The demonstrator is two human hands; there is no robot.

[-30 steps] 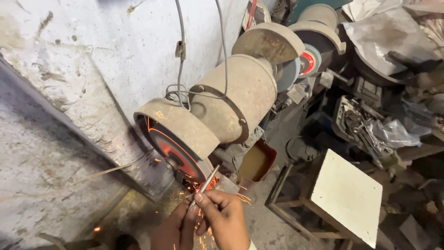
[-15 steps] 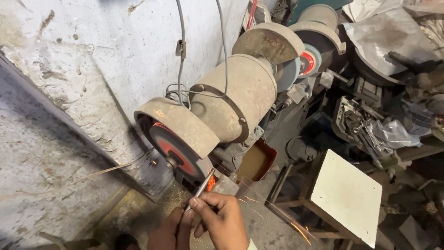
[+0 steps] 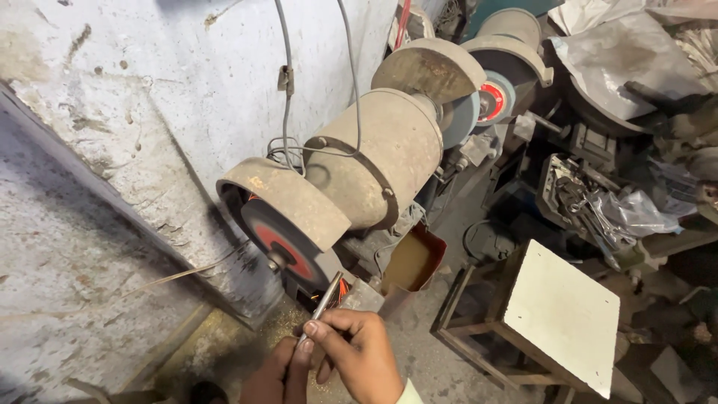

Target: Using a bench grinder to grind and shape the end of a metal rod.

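With the sparks thinned since a moment ago, I see my right hand and left hand pinching the metal rod, its axis running up-right from both to the near grinding wheel.

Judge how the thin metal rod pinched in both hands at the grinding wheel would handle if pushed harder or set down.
The rod looks stiff: it runs straight from the fingertips to the wheel. Being thin and apparently round, it would probably roll if laid flat. The right hand and left hand grip only its near end, so a harder push might make it slip.
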